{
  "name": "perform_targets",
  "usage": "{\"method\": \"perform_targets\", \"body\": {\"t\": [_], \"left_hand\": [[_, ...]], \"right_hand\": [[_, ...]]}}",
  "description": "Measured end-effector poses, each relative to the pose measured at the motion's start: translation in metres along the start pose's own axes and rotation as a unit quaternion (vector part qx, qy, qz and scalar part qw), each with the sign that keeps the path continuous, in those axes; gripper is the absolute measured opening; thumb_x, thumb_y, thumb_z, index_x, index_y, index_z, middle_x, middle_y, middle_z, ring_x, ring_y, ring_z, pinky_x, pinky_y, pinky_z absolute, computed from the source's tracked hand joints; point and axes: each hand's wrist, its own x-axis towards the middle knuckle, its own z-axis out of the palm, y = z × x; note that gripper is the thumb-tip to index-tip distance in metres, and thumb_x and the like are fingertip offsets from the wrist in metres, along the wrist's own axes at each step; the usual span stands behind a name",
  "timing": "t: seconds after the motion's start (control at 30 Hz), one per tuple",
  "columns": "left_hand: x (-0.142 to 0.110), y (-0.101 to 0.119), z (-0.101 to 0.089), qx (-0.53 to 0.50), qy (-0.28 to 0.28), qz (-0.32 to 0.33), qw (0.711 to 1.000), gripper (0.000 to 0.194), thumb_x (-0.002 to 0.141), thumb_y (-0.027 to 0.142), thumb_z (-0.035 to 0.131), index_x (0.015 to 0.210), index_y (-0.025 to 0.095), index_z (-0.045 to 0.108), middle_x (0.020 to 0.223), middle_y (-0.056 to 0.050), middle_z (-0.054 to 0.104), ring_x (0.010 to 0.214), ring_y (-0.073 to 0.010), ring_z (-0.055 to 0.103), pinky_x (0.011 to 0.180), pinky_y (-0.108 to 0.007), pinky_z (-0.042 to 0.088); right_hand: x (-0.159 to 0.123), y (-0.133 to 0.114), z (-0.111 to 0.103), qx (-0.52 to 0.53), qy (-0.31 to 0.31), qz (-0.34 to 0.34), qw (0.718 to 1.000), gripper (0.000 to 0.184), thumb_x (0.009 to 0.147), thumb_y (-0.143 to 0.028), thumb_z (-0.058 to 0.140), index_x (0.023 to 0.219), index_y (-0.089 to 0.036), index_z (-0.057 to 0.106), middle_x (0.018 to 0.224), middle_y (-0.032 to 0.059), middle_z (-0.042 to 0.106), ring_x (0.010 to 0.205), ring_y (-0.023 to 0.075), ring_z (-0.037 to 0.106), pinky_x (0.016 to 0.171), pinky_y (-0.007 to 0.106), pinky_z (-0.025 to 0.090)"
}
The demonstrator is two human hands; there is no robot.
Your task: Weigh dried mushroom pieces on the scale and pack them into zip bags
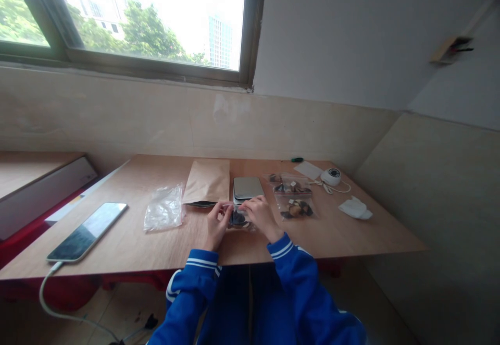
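Both my hands are at the top edge of a small clear zip bag point(239, 219) with dark pieces inside, near the front edge of the table. My left hand point(217, 224) pinches the left end of its pinkish zip strip. Farther right along the same strip, my right hand point(261, 214) has its fingers closed on the bag. Just behind the bag stands a small scale point(248, 187) with a metal plate, partly covered by my right hand. A brown paper pouch point(207, 181) lies left of the scale, its dark mouth slightly parted toward me.
Filled zip bags point(297, 208) lie to the right. A stack of clear plastic bags point(164, 208) and a phone point(88, 232) on a cable are to the left. Farther right are a white camera-like device point(331, 176), a crumpled tissue point(355, 208), a card point(308, 170) and a green-handled screwdriver point(297, 160).
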Motion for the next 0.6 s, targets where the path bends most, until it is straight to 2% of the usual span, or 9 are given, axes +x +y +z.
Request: {"method": "perform_targets", "body": {"t": [0.13, 0.27, 0.37, 0.47, 0.6], "left_hand": [[0.0, -0.005, 0.001, 0.01, 0.012, 0.005, 1.0, 0.025, 0.082, 0.043, 0.058, 0.084, 0.019, 0.064, 0.078, -0.002, 0.067, 0.071, -0.0146, 0.06, 0.066, -0.024, 0.046], [0.001, -0.011, 0.0, 0.032, 0.05, 0.01, 0.998, 0.024, 0.083, 0.043, 0.057, 0.082, 0.019, 0.062, 0.078, -0.002, 0.066, 0.071, -0.015, 0.06, 0.066, -0.025, 0.047], [0.001, -0.013, -0.001, 0.036, 0.075, 0.005, 0.997, 0.026, 0.083, 0.045, 0.056, 0.083, 0.019, 0.061, 0.078, -0.003, 0.066, 0.073, -0.0157, 0.061, 0.065, -0.026, 0.047], [0.002, -0.013, 0.0, 0.04, 0.068, 0.009, 0.997, 0.027, 0.083, 0.045, 0.056, 0.083, 0.019, 0.061, 0.078, -0.003, 0.066, 0.073, -0.0155, 0.061, 0.066, -0.025, 0.048], [0.002, -0.013, 0.0, 0.038, 0.074, 0.009, 0.997, 0.027, 0.083, 0.045, 0.056, 0.083, 0.019, 0.061, 0.079, -0.003, 0.066, 0.073, -0.0156, 0.062, 0.066, -0.025, 0.048]], "right_hand": [[0.0, -0.003, 0.003, 0.002, -0.014, -0.022, 1.0, 0.025, 0.094, -0.024, 0.05, 0.08, -0.021, 0.069, 0.076, 0.0028, 0.072, 0.072, 0.0149, 0.062, 0.082, 0.031, 0.035], [-0.003, 0.003, 0.004, 0.024, 0.007, 0.0, 1.0, 0.019, 0.092, -0.032, 0.054, 0.088, -0.024, 0.071, 0.081, 0.0027, 0.072, 0.082, 0.0176, 0.061, 0.077, 0.029, 0.037], [-0.005, 0.01, 0.004, 0.021, 0.006, 0.016, 1.0, 0.021, 0.092, -0.022, 0.053, 0.085, -0.025, 0.072, 0.082, 0.0029, 0.072, 0.081, 0.0173, 0.061, 0.078, 0.029, 0.038], [-0.005, 0.012, 0.003, 0.023, -0.007, 0.014, 1.0, 0.027, 0.091, -0.011, 0.05, 0.08, -0.023, 0.071, 0.081, 0.0019, 0.073, 0.077, 0.0149, 0.063, 0.082, 0.03, 0.036], [-0.005, 0.008, 0.005, 0.028, 0.006, 0.026, 0.999, 0.026, 0.092, -0.014, 0.05, 0.081, -0.023, 0.071, 0.08, 0.0018, 0.074, 0.075, 0.0148, 0.064, 0.082, 0.031, 0.035]]}}
